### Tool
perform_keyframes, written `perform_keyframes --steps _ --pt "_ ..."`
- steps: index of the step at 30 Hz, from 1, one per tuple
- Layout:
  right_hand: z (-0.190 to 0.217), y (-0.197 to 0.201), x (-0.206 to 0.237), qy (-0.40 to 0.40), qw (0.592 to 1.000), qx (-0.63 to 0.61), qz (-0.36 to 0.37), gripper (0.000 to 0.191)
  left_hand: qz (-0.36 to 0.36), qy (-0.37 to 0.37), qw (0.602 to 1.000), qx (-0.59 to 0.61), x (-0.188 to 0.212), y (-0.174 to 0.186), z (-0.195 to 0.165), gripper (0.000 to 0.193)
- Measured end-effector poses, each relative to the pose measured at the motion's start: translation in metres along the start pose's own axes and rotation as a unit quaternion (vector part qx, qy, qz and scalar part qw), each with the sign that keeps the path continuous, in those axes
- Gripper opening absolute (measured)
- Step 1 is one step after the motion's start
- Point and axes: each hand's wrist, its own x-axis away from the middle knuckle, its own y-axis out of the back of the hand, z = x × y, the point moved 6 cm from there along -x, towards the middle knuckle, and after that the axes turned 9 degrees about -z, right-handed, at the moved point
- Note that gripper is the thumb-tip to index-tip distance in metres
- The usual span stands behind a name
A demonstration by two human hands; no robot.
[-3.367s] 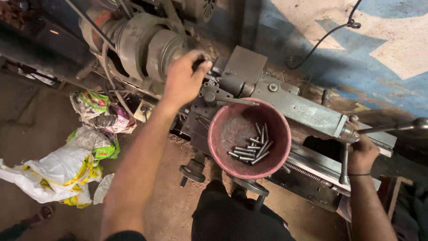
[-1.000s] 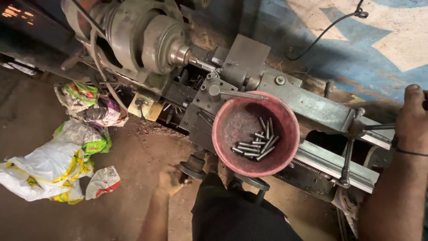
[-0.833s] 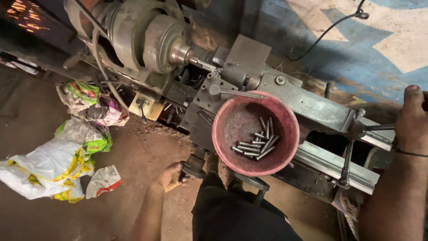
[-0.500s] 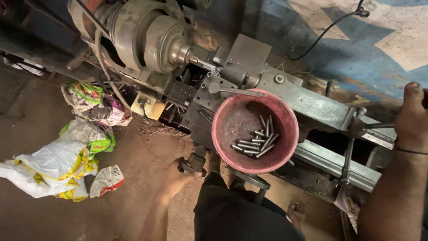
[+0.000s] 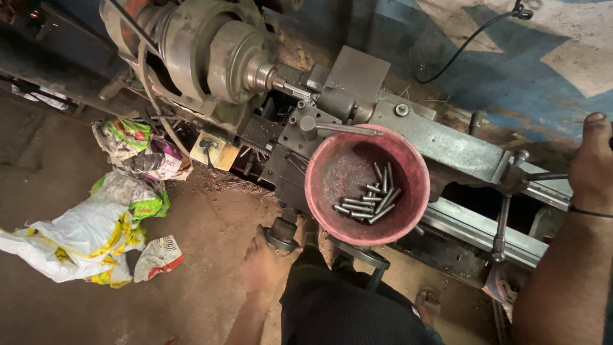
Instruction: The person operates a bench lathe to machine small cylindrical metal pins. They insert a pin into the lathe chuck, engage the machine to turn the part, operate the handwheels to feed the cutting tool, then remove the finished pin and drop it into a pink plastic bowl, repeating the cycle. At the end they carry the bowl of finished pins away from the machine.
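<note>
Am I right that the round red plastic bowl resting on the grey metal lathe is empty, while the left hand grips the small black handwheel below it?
Not quite. The head view shows the round red plastic bowl holding short grey metal pins, not empty. The left hand does grip the small black handwheel on the grey metal lathe.

Bare forearms, a thin dark band at the right hand's [image 5: 594, 163] wrist, dark trousers, sandalled foot.

The left hand [image 5: 265, 262] reaches low, fingers curled in a grip; the right hand [image 5: 592, 160] rests up high, forearm raised.
</note>
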Motion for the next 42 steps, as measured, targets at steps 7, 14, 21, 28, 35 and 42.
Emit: perform_keyframes --steps 7,14,21,28,35,42 --pt "-0.009 0.016 0.017 -0.192 0.980 -0.028 -0.043 0.040 -0.075 0.101 0.931 0.344 0.002 -0.068 0.068 0.059" --pt "0.014 0.020 0.137 -0.098 0.984 0.119 0.087 0.043 0.037 0.340 0.719 0.604 0.028 -0.106 0.067 0.075" --pt "0.008 -0.008 0.188 -0.118 0.939 0.310 0.089 0.058 -0.019 0.324 0.672 0.665 -0.024 -0.095 0.059 0.048" --pt "0.026 -0.036 0.071 0.002 0.996 0.008 -0.092 0.022 -0.241 0.046 0.908 0.339 -0.031 0.003 0.034 0.022" --pt "0.000 0.021 0.036 -0.002 0.983 -0.137 -0.119 0.022 -0.164 -0.340 0.883 0.278 -0.032 0.119 -0.108 0.025" --pt "0.059 -0.005 0.101 0.226 0.973 0.020 0.044 0.032 0.127 -0.516 0.847 -0.006 -0.061 0.076 -0.230 0.019"
